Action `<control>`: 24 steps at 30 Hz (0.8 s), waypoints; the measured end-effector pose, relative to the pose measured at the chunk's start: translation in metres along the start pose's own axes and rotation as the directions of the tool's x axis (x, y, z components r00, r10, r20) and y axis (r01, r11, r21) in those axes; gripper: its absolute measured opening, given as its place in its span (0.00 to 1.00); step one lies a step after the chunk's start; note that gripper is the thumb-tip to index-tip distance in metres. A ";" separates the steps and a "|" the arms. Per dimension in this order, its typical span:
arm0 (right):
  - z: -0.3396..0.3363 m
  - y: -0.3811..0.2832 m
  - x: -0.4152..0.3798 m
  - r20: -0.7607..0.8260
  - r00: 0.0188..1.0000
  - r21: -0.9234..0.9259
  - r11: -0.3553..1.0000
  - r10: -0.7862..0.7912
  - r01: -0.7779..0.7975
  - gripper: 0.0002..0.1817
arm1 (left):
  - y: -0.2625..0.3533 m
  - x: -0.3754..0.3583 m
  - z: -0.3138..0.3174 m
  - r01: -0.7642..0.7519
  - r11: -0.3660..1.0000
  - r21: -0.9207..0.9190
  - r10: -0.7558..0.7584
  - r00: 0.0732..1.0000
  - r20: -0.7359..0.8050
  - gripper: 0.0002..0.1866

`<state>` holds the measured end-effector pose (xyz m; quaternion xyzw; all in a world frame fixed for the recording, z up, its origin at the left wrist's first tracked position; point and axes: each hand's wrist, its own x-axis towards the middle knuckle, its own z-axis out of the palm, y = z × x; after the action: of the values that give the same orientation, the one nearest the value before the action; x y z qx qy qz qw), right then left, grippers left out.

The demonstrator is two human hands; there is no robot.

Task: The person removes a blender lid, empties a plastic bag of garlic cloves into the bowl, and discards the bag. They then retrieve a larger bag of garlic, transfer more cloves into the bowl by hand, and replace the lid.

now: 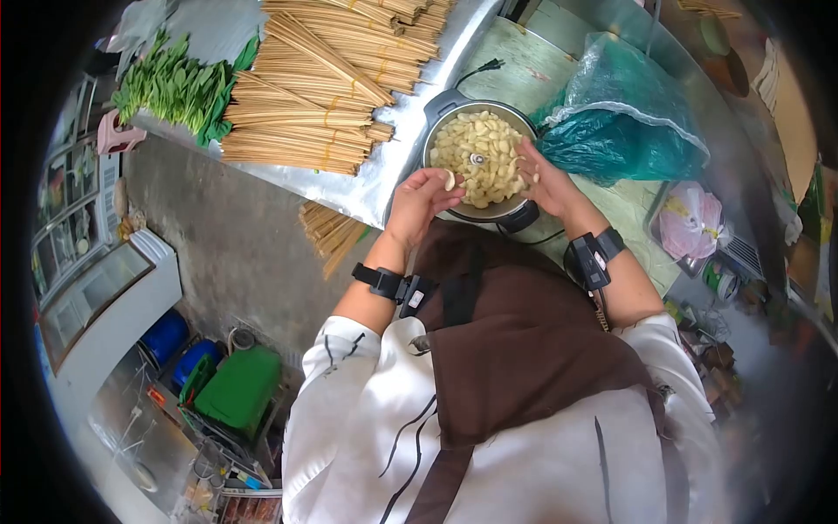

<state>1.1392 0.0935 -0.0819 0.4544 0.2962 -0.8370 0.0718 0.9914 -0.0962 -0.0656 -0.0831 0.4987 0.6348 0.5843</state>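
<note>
A round metal pot (pixel 439 107) with a dark outer body and handles is filled with pale peeled garlic cloves (pixel 485 157). A small metal spindle (pixel 477 160) pokes up through the middle of the cloves. At the pot's near left rim, my left hand (pixel 421 201) pinches one garlic clove (pixel 449 181) between thumb and fingertips. My right hand (pixel 550 185) is at the right rim, half cupped, with thumb and fingers apart over the edge of the cloves; its palm is partly hidden.
Bundles of wooden skewers (pixel 314 96) and leafy greens (pixel 179 83) lie on the metal table (pixel 349 192) to the left. A green plastic bag (pixel 628 118) sits right of the pot, with a pink bag (pixel 690 223) beyond it. A black plug (pixel 491 65) lies behind.
</note>
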 end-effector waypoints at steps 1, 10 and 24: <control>-0.001 0.000 -0.001 -0.023 1.000 -0.028 1.000 0.008 -0.009 0.41 | 0.002 -0.001 0.001 0.005 0.999 -0.034 -0.005 1.000 0.008 0.06; 0.001 -0.011 -0.031 0.103 0.993 -0.100 0.993 -0.053 0.063 0.35 | 0.002 -0.002 -0.004 -0.038 0.998 -0.051 0.038 0.999 -0.001 0.11; -0.020 -0.022 -0.030 -0.013 0.991 -0.233 0.964 -0.133 0.126 0.23 | 0.001 -0.017 -0.029 -0.036 0.999 0.021 0.039 0.986 -0.159 0.12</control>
<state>1.1623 0.1186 -0.0564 0.4346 0.4221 -0.7929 0.0651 0.9824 -0.1281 -0.0676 -0.1190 0.5512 0.6324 0.5311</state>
